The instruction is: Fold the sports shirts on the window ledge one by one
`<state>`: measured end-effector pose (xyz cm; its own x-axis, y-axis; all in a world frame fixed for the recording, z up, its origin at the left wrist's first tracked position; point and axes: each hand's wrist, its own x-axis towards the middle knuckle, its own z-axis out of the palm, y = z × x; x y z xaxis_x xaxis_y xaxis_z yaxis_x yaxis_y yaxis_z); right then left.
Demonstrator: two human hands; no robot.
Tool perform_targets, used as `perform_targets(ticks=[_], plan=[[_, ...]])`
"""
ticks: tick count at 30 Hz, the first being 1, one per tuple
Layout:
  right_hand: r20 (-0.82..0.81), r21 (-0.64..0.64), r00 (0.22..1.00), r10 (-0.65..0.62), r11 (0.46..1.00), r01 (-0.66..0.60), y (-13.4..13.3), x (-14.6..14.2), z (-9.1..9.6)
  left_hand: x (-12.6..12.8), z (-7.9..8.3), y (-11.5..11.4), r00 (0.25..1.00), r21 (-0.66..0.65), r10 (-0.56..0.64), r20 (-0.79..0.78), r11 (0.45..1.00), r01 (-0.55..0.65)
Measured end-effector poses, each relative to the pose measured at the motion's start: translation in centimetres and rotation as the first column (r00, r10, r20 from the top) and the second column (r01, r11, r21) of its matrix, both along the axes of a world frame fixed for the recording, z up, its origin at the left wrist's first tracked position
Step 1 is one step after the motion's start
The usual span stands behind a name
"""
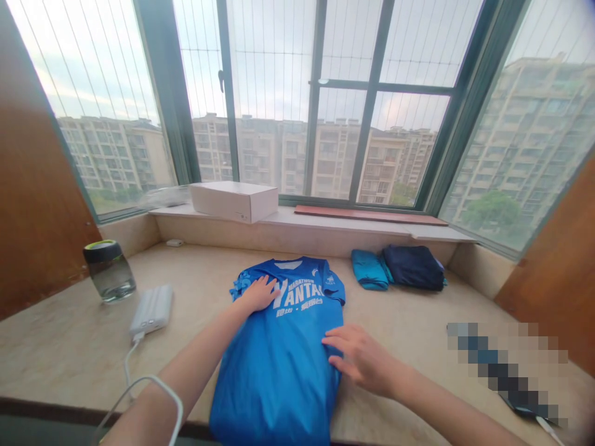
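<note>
A bright blue sports shirt (pixel 283 353) with white lettering lies spread on the beige stone sill, its sides folded inward into a long strip. My left hand (pixel 258 293) rests flat on the shirt's upper left shoulder, fingers spread. My right hand (pixel 360 357) lies open at the shirt's right edge, fingers stretched toward the cloth and touching it. Neither hand holds anything.
Two folded garments, teal (pixel 369 269) and navy (pixel 413 266), sit at the back right. A white box (pixel 233 200) stands on the window ledge. A water bottle (pixel 110 271) and a white power bank (pixel 152 308) with cable are at left. A pixelated patch covers the right.
</note>
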<state>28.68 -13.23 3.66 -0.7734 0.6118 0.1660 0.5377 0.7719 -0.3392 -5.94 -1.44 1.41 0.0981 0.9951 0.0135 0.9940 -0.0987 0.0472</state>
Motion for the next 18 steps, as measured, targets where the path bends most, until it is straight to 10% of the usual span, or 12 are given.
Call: perform_targets(ticks=[5, 18], plan=[[0.067, -0.085, 0.984, 0.165, 0.984, -0.159, -2.7, -0.2, 0.0, 0.8, 1.3, 1.3, 0.996, 0.104, 0.080, -0.030, 0.992, -0.077], [-0.170, 0.036, 0.983, -0.072, 0.996, 0.079, 1.8, -4.5, -0.4, 3.3, -0.7, -1.9, 0.996, -0.051, 0.086, 0.018, 0.995, -0.085]])
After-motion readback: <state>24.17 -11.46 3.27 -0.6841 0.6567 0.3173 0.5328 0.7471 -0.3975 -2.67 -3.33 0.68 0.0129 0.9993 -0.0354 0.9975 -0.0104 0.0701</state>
